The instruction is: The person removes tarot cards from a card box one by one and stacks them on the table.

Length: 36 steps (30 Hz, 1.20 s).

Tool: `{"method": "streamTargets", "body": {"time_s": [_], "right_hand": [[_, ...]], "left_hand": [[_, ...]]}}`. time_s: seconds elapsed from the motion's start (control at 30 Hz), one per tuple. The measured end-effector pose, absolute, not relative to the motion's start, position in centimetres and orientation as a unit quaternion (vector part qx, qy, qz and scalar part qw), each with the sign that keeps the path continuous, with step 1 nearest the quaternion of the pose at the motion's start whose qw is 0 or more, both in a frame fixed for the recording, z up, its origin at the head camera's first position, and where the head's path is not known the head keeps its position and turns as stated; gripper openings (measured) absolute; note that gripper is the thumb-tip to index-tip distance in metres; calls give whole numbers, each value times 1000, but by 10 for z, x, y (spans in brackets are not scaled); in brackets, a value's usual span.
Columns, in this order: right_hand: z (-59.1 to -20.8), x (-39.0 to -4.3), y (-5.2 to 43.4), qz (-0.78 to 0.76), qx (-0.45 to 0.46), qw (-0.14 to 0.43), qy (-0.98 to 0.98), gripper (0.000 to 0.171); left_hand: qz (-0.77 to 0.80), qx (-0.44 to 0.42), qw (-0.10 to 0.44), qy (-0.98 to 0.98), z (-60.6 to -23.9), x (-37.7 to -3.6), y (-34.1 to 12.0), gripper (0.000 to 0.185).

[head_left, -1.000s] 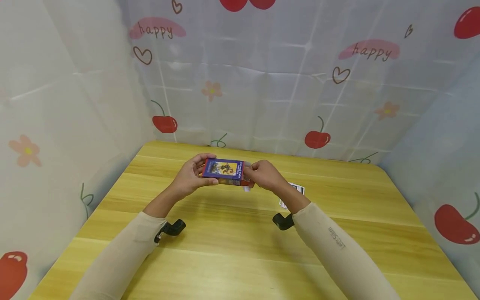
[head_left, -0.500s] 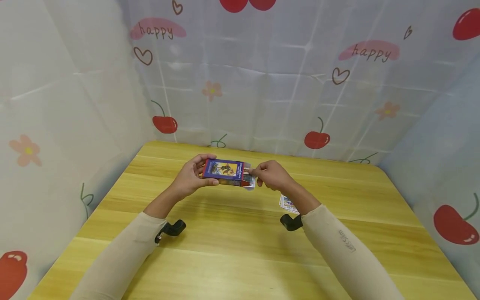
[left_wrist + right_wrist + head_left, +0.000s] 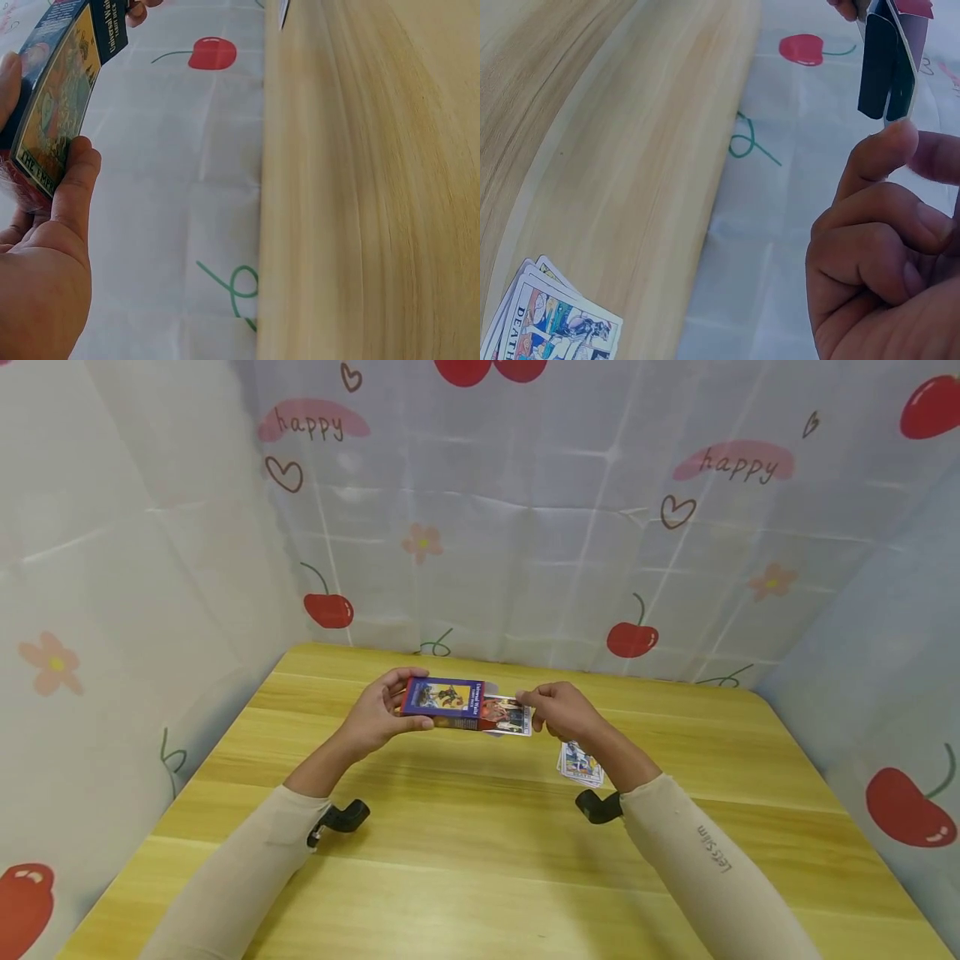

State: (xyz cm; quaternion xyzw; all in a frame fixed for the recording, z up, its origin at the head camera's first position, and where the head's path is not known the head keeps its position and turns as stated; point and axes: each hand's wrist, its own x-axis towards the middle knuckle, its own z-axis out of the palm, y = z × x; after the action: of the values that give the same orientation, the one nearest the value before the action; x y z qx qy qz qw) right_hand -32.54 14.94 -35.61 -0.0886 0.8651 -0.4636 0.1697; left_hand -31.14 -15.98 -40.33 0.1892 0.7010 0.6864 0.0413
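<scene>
your left hand (image 3: pixel 378 717) grips blue rectangular card box (image 3: pixel 442 702) above yellow wooden table (image 3: pixel 465 852). your right hand (image 3: pixel 564 712) pinches illustrated card (image 3: pixel 512 716) half out of box mouth. small fanned card pile (image 3: pixel 580 762) lies near right wrist.

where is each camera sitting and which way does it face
Head: worn on the head, looking down at the table; both sleeved forearms show, left hand gripping the card box, right hand pinching a card.
Left wrist: beside the left hand, facing along the table edge to the cherry cloth.
Right wrist: behind the right hand, facing the box.
Shared: head and right wrist views both show the card pile.
</scene>
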Motion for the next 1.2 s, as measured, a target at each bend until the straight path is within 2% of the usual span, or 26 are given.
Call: {"method": "streamTargets", "body": {"time_s": [0.17, 0.47, 0.8, 1.2], "right_hand": [[-357, -326, 157, -470, -98, 167, 861, 29], [-363, -328, 201, -513, -97, 198, 829, 31], [-382, -320, 239, -528, -30, 207, 823, 34], [-417, -315, 260, -511, 62, 201, 834, 36]], "left_hand": [[685, 189, 39, 702, -406, -312, -160, 74], [683, 186, 32, 706, -407, -312, -165, 74], [686, 183, 31, 704, -406, -311, -164, 73], [682, 178, 33, 709, -405, -311, -163, 72]]}}
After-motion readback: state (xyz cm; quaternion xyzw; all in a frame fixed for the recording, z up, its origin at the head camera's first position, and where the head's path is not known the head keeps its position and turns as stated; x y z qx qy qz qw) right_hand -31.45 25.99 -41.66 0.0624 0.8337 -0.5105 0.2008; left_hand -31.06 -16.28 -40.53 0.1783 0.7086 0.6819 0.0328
